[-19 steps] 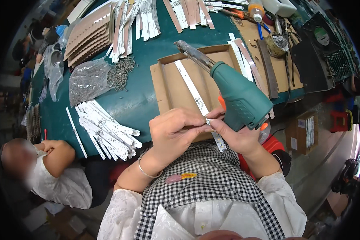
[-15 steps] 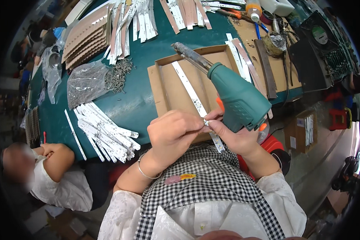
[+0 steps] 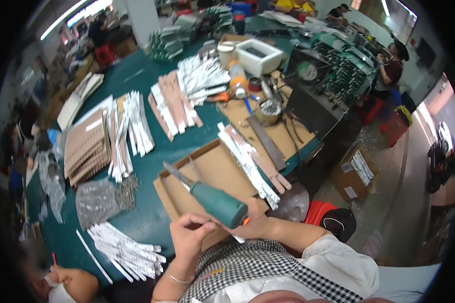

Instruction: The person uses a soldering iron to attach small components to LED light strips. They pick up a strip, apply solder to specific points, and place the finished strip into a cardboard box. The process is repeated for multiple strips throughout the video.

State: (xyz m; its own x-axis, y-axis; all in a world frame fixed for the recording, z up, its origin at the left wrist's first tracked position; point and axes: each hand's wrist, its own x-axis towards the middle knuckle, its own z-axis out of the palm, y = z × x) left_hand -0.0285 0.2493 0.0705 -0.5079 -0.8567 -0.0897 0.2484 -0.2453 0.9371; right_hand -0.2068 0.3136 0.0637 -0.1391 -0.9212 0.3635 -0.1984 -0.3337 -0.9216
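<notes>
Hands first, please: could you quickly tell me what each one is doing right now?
Left hand: closed, fingertips pinching a small part too small to identify.
Right hand: closed around the green power screwdriver.

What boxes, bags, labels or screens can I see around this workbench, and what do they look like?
Brown cardboard box: on the floor right of the bench, with white labels.
Flat cardboard tray: on the green table, open and shallow.
Clear plastic bag: left on the table, holding small metal parts.
White tub: far end, rectangular.

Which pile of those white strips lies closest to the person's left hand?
The loose fan of white strips at the table's near edge, just left of the left hand; the other piles lie farther up the green table.
</notes>
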